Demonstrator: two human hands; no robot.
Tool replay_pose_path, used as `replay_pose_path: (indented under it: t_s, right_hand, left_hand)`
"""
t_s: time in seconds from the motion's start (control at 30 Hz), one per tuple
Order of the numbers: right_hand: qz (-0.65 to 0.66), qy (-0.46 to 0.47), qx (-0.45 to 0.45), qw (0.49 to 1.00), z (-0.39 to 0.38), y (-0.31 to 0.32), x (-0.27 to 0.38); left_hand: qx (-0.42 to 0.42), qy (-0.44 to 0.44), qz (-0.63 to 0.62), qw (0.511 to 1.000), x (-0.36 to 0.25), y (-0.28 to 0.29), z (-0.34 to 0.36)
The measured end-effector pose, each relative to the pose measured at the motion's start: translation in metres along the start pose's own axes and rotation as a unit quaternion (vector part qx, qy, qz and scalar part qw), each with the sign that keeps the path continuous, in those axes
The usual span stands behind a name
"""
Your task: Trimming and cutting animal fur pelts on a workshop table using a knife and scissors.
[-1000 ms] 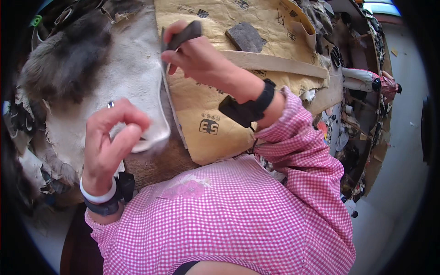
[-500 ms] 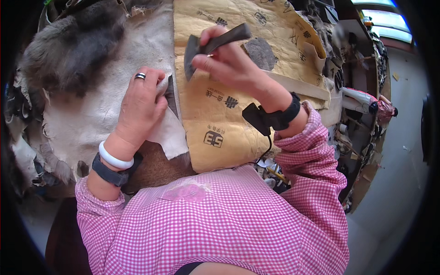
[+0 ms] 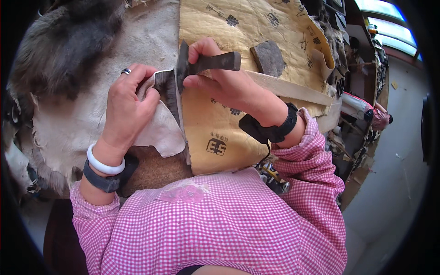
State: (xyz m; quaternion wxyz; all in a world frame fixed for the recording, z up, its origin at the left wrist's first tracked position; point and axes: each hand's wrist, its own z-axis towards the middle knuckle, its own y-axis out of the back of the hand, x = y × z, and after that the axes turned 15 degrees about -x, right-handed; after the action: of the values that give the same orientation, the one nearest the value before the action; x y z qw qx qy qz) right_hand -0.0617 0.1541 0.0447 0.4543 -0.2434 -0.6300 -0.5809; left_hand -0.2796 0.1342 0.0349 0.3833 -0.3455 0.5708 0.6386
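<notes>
Yellow printed paper [image 3: 208,158] covers part of a rough brown work surface [image 3: 158,169] in a cluttered room, with bright windows [image 3: 389,27] and another person [image 3: 378,118] at far right. The pale, creased hide [image 3: 78,114] lies left of the paper, its raised edge baring dark fur. The left hand [image 3: 130,105] pinches that edge; the right hand [image 3: 224,82] grips a dark broad-bladed tool [image 3: 208,63] beside it, blade contact unclear. Grey-brown fur [image 3: 64,50] sits upper left; a grey slab [image 3: 268,58] rests on the paper, near a pale strip [image 3: 293,90] partly hidden by the right forearm.
</notes>
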Motion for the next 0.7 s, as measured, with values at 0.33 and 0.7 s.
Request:
replay_pose_path:
  t_s: [0.33, 0.7]
  right_hand:
    - [-0.038, 0.029, -0.021, 0.999, 0.009, -0.006, -0.004]
    - [-0.029, -0.024, -0.064, 0.997, 0.026, -0.012, 0.001]
  left_hand:
    - [-0.005, -0.004, -0.017, 1.0, 0.002, 0.001, 0.005]
    - [-0.022, 0.064, -0.141, 0.988, -0.006, 0.005, 0.007]
